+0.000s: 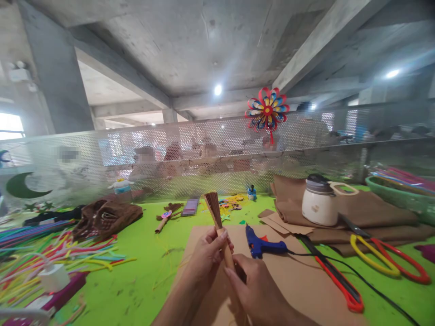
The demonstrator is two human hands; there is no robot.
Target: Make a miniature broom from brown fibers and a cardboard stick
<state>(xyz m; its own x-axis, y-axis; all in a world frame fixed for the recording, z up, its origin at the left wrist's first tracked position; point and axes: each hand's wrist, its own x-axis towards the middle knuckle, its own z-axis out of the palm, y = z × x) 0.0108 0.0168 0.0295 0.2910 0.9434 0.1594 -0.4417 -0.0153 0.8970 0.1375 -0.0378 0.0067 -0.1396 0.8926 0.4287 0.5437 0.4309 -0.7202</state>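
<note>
Above a brown paper sheet (299, 280), both hands hold a tan paper roll with a dark brown fringed end (213, 209), tilted with its fringe up and away from me. My left hand (205, 253) grips it just below the fringe, thumb and fingers wrapped round. Lower down, my right hand (254, 280) is closed about the tan shaft, which runs on towards me; some fingertips are hidden. A blue glue gun (265, 245) lies on the sheet to the right. Beyond it are folded brown paper pieces (285, 222).
A red-and-black cutter (340, 283) and scissors (390, 260) lie right, near a white mug (318, 203) on brown material (380, 210). Colourful pipe cleaners (84, 253) and a power strip (68, 290) occupy the left. Behind stands a perforated metal screen (190, 154); people sit beyond.
</note>
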